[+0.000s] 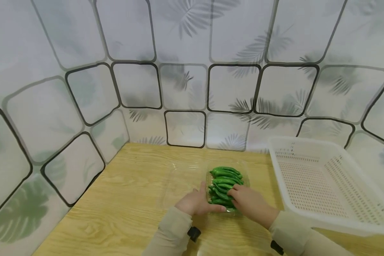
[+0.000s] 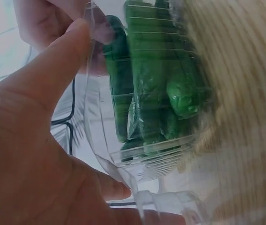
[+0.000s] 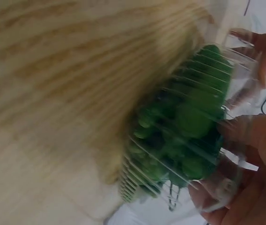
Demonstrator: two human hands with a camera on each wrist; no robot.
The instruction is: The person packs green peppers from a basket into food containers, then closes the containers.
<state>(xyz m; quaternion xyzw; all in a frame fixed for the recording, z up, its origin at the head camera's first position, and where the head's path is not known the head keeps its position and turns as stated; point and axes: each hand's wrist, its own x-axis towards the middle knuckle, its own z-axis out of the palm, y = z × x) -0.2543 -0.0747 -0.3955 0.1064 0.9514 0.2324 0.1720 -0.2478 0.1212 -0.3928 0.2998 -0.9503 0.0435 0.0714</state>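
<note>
A clear plastic clamshell box (image 1: 246, 174) holds several long green chili peppers (image 1: 225, 173) laid side by side. Its transparent lid (image 1: 179, 185) lies folded back to the left on the table. My left hand (image 1: 196, 204) spans the box's near left corner, thumb stretched along the near rim and forefinger along the hinge side. In the left wrist view, the left thumb (image 2: 53, 65) rests against the rim. My right hand (image 1: 251, 202) reaches into the box from the right, its curled fingers on a pepper near the front. Part of its grip is hidden by peppers and plastic.
A large white perforated plastic basket (image 1: 313, 209) stands on the right of the wood-grain table (image 1: 115, 213). Behind and to the left, a patterned wall covering (image 1: 185, 85) meets the table's edges.
</note>
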